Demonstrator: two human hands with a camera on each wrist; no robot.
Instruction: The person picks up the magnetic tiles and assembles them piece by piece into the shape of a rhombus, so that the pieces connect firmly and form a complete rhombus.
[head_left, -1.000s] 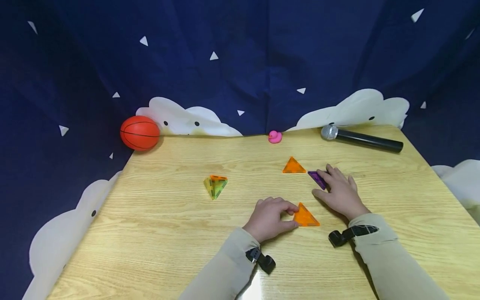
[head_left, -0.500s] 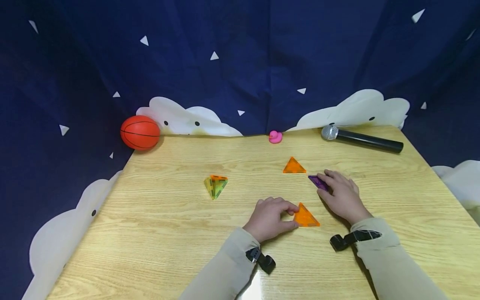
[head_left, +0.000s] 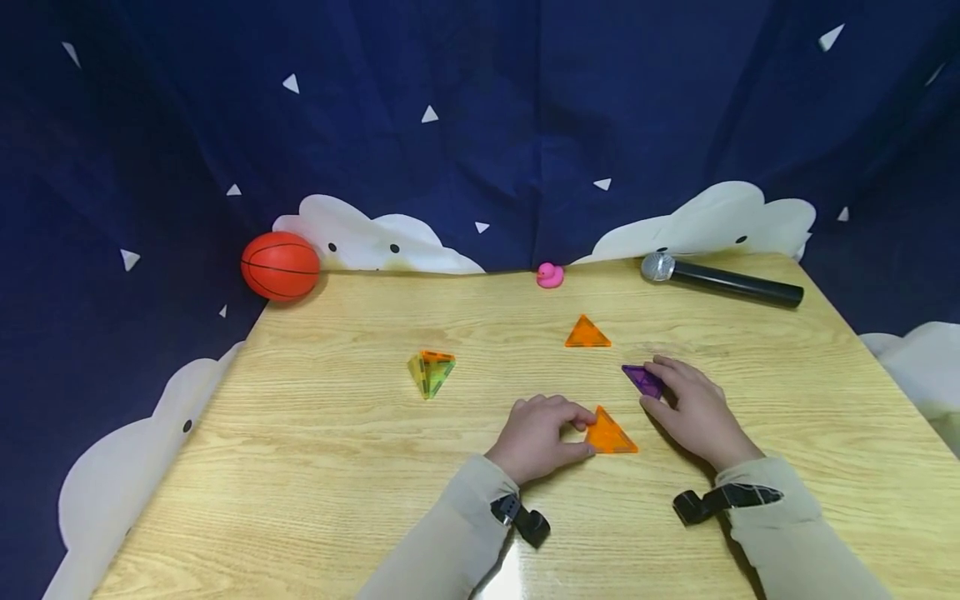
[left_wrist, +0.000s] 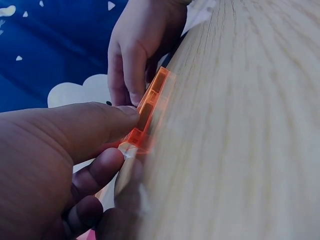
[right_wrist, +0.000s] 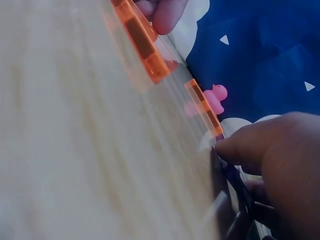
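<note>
My left hand [head_left: 542, 440] pinches the left corner of an orange triangular magnetic tile [head_left: 611, 435] that lies near the middle of the table. In the left wrist view, the thumb presses on the side of this orange tile [left_wrist: 150, 107], close over the wood. Farther right, my right hand [head_left: 697, 412] grips a purple triangular magnetic tile [head_left: 642, 380] between thumb and fingers, which cover its right part. The right wrist view shows that purple tile [right_wrist: 234, 181] dark and low beside the thumb. Behind both hands, another orange triangular tile [head_left: 587, 333] lies flat.
Left of the hands stands a small pyramid of yellow, green and orange tiles [head_left: 431, 375]. Along the back of the table [head_left: 315, 467] are a red basketball [head_left: 280, 267], a pink rubber duck [head_left: 551, 276] and a black microphone [head_left: 735, 283]. A dark blue curtain [head_left: 480, 108] hangs behind.
My right hand has drawn the purple tile toward me and slightly right, nearer the front orange tile. The left hand has stayed in place with its orange tile.
</note>
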